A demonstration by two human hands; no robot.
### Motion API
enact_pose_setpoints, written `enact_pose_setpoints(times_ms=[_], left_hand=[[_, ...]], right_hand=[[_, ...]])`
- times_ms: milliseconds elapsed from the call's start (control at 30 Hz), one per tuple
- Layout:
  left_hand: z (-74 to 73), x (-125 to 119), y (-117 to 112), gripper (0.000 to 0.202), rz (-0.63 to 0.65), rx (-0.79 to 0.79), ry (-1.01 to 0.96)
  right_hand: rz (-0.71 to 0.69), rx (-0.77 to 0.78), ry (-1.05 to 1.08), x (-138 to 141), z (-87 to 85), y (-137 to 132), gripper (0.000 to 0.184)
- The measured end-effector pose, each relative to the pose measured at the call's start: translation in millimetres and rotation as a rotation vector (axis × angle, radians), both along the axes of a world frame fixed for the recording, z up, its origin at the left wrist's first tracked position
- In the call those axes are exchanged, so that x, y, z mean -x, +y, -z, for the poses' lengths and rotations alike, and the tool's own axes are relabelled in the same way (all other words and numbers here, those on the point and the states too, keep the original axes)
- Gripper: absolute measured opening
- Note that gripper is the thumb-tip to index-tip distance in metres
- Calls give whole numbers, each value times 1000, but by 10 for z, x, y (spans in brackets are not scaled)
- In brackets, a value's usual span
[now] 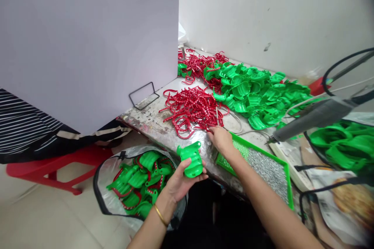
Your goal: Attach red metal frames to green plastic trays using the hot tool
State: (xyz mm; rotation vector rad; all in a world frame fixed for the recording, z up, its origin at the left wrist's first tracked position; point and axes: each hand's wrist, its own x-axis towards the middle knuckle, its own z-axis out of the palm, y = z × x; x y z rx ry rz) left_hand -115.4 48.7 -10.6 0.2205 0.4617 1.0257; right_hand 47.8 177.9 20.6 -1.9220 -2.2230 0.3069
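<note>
My left hand [178, 181] is closed around a bright green, ribbed, curved plastic piece [191, 159], thumb on its face and fingers behind it. It is held just off the table's front edge, above the bag. At the near edge of a heap of red curved plastic strips with pale dots [194, 107], my right hand [220, 139] has its fingers pinched on a red strip; its fingertips are partly hidden. Right beside that wrist lies a green tray [289, 186] holding many small silvery metal parts [267, 171].
Loose green pieces [251, 89] are heaped along the wall. A screwdriver-like power tool [309, 120] hangs over the tray. More green pieces fill a bag [344, 144] at right. An open bag [101, 202] below left holds green pieces with red strips. A large pale panel [87, 39] blocks the left; a red stool [58, 167] stands below.
</note>
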Motion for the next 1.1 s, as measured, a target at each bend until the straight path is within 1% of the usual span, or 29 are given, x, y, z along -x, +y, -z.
enact_pose_setpoints(times_ms=[100, 200, 333, 400, 467, 533, 567, 633, 667, 733, 767, 800, 833, 900, 933, 967, 1000, 1100], left_hand=[[-2, -24, -33, 39, -11, -4, -50], [19, -16, -18, 47, 23, 19, -110], [87, 5, 43, 59, 30, 82, -165], [108, 2, 69, 65, 55, 100, -172], [113, -17, 84, 72, 107, 95, -181], [110, -58, 88, 77, 142, 85, -195], [108, -86, 86, 77, 138, 86, -204], [109, -151, 72, 71, 106, 95, -216], [112, -185, 62, 67, 87, 99, -216], [119, -250, 36, 57, 61, 91, -195], [122, -277, 21, 53, 54, 81, -181], [123, -301, 5, 49, 51, 68, -168], [123, -322, -11, 47, 55, 46, -158], [117, -354, -42, 48, 78, -18, -136], [113, -367, -58, 49, 91, -54, -122], [111, -379, -73, 50, 98, -86, -101], [109, -391, -87, 49, 99, -110, -78], [114, -421, -126, 44, 82, -147, -11]], right_hand=[[1, -33, -111, 78, 108, 81, 20], [-39, -90, -155, 77, 137, 21, 21], [-78, -183, -141, -56, 49, -221, 27], [-107, -286, -78, -147, -19, -404, 26], [-208, -437, 28, -231, -79, -615, 20], [-375, -568, 124, -294, -114, -827, 15], [-459, -595, 144, -317, -120, -925, 17], [-596, -598, 153, -345, -111, -1089, 23], [-641, -577, 154, -354, -99, -1152, 25], [-669, -502, 181, -368, -78, -1242, 25], [-640, -456, 221, -374, -73, -1272, 25], [-573, -411, 281, -379, -73, -1293, 24], [-470, -369, 350, -383, -79, -1307, 23], [-213, -292, 474, -381, -103, -1317, 20], [-96, -250, 510, -376, -116, -1317, 18], [-9, -203, 520, -366, -128, -1316, 16], [47, -152, 509, -354, -136, -1315, 15], [119, -31, 450, -317, -135, -1326, 14]])
